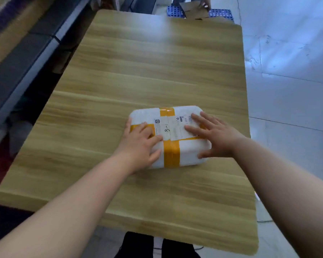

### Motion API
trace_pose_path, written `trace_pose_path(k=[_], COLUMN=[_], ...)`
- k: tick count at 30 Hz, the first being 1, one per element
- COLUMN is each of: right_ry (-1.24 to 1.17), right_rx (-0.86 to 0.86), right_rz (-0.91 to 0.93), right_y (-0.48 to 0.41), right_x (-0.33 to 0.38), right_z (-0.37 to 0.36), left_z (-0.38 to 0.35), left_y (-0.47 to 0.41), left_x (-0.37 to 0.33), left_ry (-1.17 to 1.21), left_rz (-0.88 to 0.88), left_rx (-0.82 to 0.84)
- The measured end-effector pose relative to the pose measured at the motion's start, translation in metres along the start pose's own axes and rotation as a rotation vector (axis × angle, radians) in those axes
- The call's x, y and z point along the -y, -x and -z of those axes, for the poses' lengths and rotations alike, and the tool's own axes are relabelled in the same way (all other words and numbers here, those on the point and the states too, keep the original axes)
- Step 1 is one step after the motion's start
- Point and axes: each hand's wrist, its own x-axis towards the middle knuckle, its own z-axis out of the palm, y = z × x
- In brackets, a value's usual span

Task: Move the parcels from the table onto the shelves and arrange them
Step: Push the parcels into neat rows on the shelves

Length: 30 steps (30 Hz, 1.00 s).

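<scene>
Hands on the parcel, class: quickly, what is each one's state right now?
Left hand: open, fingers resting on top of the white parcel, thumb against its near side.
Right hand: open, fingers spread flat on the parcel's top.

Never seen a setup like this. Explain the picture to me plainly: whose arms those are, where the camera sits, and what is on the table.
There is no machine here. A person works with bare hands, and one wide-angle camera worn on the head looks forward and down, so both arms reach in from the bottom edge. On the wooden table lies one white parcel, bound with orange tape and bearing a paper label. The left hand and the right hand both lie on its top, thumbs against its near side. The parcel rests on the table and is not yet lifted. Dark shelving runs along the left, and the parcel is meant to go there.
</scene>
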Motion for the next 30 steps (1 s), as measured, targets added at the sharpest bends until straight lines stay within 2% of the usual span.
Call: trace_pose_path(k=[2, 4, 7, 10, 12, 15, 18, 20, 23, 25, 30], right_ry=[0.088, 0.078, -0.186, -0.558, -0.803, -1.025, -1.198, -1.337, -1.583, -1.653, -1.595], right_rx=[-0.071, -0.237, -0.376, -0.457, -0.426, -0.376, -0.369, -0.352, -0.298, -0.296, -0.240], right_rz=[0.084, 0.068, -0.281, -0.546, -0.565, -0.558, -0.616, -0.651, -0.678, -0.648, -0.497], right_y=[-0.001, 0.000, 0.003, 0.003, 0.002, -0.002, -0.013, -0.019, -0.022, -0.022, -0.026], right_x=[-0.005, -0.006, 0.008, 0.043, 0.071, 0.104, 0.120, 0.125, 0.130, 0.133, 0.143], right_z=[0.001, -0.003, -0.013, -0.029, -0.044, -0.060, -0.065, -0.067, -0.068, -0.063, -0.047], left_z=[-0.010, -0.015, -0.006, 0.006, 0.007, -0.002, -0.021, -0.030, -0.033, -0.034, -0.032], left_y=[0.021, 0.031, 0.026, 0.007, -0.005, -0.014, -0.014, -0.011, -0.001, 0.009, 0.041], left_x=[0.008, 0.021, 0.037, 0.054, 0.063, 0.073, 0.077, 0.078, 0.079, 0.080, 0.078], left_ry=[0.062, 0.105, 0.167, 0.130, 0.098, 0.145, 0.438, 0.606, 0.591, 0.607, 0.685], left_rz=[-0.095, -0.081, 0.074, 0.255, 0.295, 0.322, 0.382, 0.402, 0.414, 0.413, 0.474], left_rx=[-0.181, -0.249, -0.239, -0.090, -0.017, 0.068, 0.177, 0.178, 0.170, 0.156, 0.031])
